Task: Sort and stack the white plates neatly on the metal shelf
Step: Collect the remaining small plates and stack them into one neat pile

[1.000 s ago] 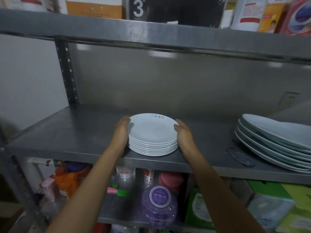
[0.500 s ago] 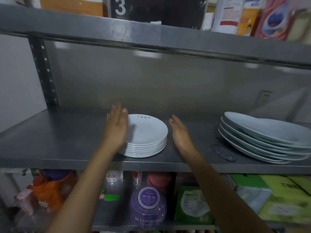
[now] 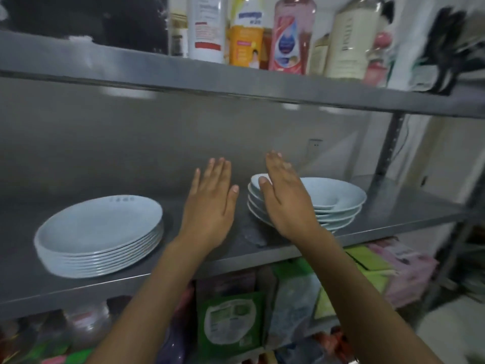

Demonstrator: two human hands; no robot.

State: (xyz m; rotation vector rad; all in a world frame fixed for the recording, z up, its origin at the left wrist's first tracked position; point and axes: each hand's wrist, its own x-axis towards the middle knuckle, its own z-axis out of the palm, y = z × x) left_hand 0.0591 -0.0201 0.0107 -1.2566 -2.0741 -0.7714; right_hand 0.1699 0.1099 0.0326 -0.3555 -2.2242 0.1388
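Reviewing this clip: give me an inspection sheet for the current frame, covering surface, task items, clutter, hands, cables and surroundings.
Surface: metal shelf, grey, with a dark smudge near its front edge between the stacks.
Job's things: round plate stack at left, evenly piled; wider plate stack at right, its plates sitting unevenly.
Clutter: bottles on the tier above; green packets and other packaged goods on the tier below.
Hands: left hand open, over bare shelf between the stacks; right hand open, in front of the right stack, contact unclear.
Cables: a thin cable seems to hang by the right upright; blurred.
Surroundings: grey wall with a socket behind; pale floor at lower right.
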